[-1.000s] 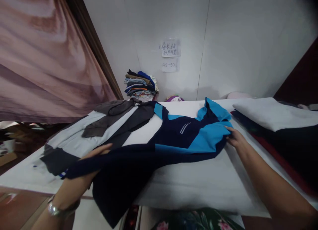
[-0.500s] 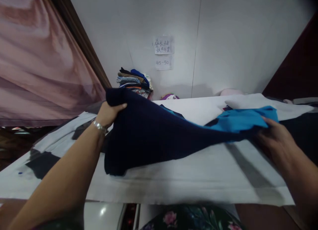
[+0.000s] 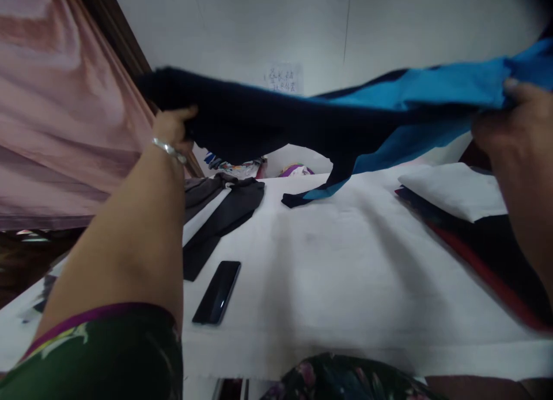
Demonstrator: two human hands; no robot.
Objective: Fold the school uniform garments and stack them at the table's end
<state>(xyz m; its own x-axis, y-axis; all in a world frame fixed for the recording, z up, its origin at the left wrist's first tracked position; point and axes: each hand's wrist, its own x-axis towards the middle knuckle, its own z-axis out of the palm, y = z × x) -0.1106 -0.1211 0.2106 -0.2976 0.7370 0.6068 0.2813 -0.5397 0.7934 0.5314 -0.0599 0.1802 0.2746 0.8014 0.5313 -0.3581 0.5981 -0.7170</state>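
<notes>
A dark navy and bright blue long-sleeved top [image 3: 294,115] is stretched sideways in the air between my two hands. My left hand [image 3: 173,126] grips its dark end at the upper left, a silver bracelet on the wrist. At the upper right, my right hand [image 3: 514,115] is closed on the blue part, its thumb on top of the cloth. A narrow sleeve-like end of the garment hangs down in the middle, close to the white tabletop [image 3: 328,273].
A black phone [image 3: 217,293] lies at the table's front left, near dark grey and white clothes [image 3: 228,210]. On the right lie white cloth [image 3: 453,190] and dark and red garments [image 3: 479,244]. A partly hidden clothes pile [image 3: 237,167] stands at the back, by a pink curtain [image 3: 78,112].
Both hands have risen, lifting the top off the table and pulling it wider. The phone and the clothes behind it have come into view.
</notes>
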